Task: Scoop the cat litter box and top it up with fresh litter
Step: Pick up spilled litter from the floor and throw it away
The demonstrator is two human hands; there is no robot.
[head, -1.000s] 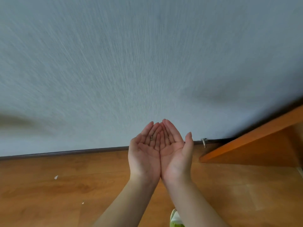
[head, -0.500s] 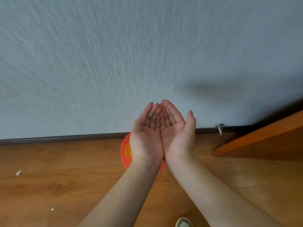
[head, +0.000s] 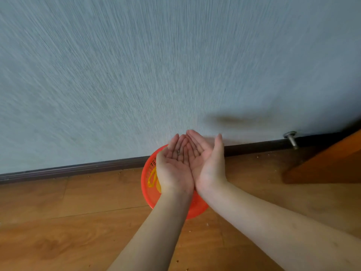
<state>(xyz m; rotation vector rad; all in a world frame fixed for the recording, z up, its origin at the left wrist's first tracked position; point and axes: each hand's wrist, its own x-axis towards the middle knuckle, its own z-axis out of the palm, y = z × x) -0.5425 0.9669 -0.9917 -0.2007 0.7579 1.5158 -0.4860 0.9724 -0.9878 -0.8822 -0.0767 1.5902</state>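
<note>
My left hand [head: 173, 169] and my right hand [head: 207, 161] are held palms up, side by side and touching along their edges, fingers apart from the thumbs. They hold nothing; a small ring shows on a left finger. Below them on the wooden floor, against the wall, stands a round orange-red perforated basket [head: 149, 184], mostly hidden by my hands and forearms. A yellow plastic piece [head: 152, 178] lies inside it at its left side. No litter box shows in this view.
A grey textured wall [head: 156, 75] fills the upper view, with a dark skirting board [head: 78, 169] at its foot. A metal door stop [head: 291, 138] sticks out at the right. An orange wooden door or panel [head: 332, 163] stands at the far right. Small crumbs dot the floor [head: 78, 222].
The view has shifted so the orange-red basket has come into sight under my hands. My cupped hands stay together, palms up, and sit a little higher against the wall.
</note>
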